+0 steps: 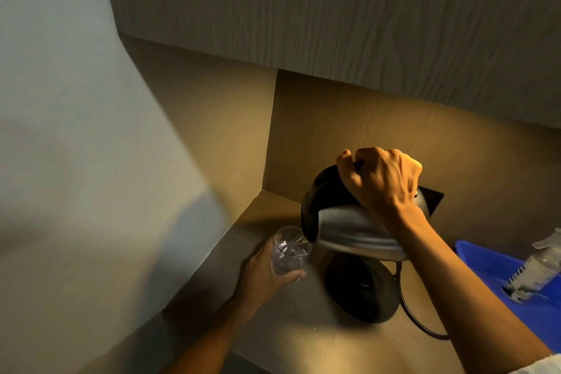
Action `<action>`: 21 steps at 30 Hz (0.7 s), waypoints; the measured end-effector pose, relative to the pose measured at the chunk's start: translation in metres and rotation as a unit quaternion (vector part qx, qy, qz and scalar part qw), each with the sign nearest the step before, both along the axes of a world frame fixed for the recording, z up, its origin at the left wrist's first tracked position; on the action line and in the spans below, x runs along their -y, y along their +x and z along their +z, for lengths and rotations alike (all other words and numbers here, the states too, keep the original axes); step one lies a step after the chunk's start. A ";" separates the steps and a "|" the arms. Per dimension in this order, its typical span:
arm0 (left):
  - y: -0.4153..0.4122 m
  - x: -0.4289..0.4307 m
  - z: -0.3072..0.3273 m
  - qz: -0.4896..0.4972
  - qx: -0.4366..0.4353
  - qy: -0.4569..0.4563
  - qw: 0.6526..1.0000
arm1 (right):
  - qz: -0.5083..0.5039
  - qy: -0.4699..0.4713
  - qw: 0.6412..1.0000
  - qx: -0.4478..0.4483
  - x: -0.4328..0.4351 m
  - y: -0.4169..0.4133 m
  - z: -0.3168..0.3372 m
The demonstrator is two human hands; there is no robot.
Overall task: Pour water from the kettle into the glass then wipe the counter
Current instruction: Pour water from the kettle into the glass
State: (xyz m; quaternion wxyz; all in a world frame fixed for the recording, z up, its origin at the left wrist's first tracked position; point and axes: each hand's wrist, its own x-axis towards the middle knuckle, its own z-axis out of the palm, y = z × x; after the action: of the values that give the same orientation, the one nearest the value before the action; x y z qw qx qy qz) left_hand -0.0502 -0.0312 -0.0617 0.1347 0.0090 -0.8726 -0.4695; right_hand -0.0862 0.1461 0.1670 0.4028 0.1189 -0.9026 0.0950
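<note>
Now the right hand (383, 181) grips the kettle (349, 229) by its handle, tipped above its base (362, 290) — spout over the glass (290, 250), which the left hand's fingers (293, 276) wrap and steady just above the desk (303, 340), catching drips.

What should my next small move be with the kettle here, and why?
Probably keep the kettle tipped a moment longer: its spout sits at the rim of the glass held by your left hand, and the glass looks only partly filled. Your right hand grips the handle.
</note>
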 end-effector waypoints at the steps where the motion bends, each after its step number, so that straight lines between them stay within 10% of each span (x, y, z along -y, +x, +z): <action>1: 0.000 0.000 0.000 0.000 -0.001 0.000 1.000 | 0.009 0.004 1.000 0.004 0.001 0.001 0.001; 8: 0.001 -0.001 0.001 0.000 0.006 0.010 1.000 | 0.156 0.008 0.983 -0.097 0.009 0.021 0.009; 21: 0.000 -0.001 -0.004 -0.025 0.009 0.043 0.999 | -0.046 -0.240 0.969 0.025 -0.054 -0.011 -0.034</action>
State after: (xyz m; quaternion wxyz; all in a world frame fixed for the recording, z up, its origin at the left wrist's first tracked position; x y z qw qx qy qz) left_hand -0.0506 -0.0303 -0.0652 0.1151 -0.0028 -0.8527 -0.5095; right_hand -0.0968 0.1997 0.1334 0.4009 -0.0251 -0.8677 0.2929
